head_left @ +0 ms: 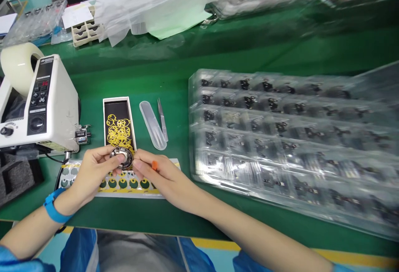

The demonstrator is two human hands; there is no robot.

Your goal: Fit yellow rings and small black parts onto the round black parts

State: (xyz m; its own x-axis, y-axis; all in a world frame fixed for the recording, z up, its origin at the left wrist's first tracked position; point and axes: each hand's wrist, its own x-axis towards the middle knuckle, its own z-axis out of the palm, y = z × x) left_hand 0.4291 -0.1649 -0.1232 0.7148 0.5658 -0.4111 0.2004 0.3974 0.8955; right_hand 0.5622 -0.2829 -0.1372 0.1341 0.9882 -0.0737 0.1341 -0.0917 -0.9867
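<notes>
Between the thumb and fingers of my left hand (96, 166) is a small round black-and-silver part (127, 158), held above the near end of a white box. My right hand (158, 172) is closed at the part's right edge, its fingers pinched around a slim tool whose orange end (154, 165) sticks out; the rest of that tool is hidden. Yellow rings (118, 131) lie heaped in the white box (132, 118). Under both hands is a sheet with yellow ring-shaped stickers (134, 184), partly covered by them.
Left stands a white tape dispenser (62, 101) with a large tape roll (15, 66). A clear plastic case (152, 126) and tweezers (162, 122) lie beyond my right hand. Stacked clear trays (249, 139) of small dark parts fill the right. Dark foam (18, 176) sits at left.
</notes>
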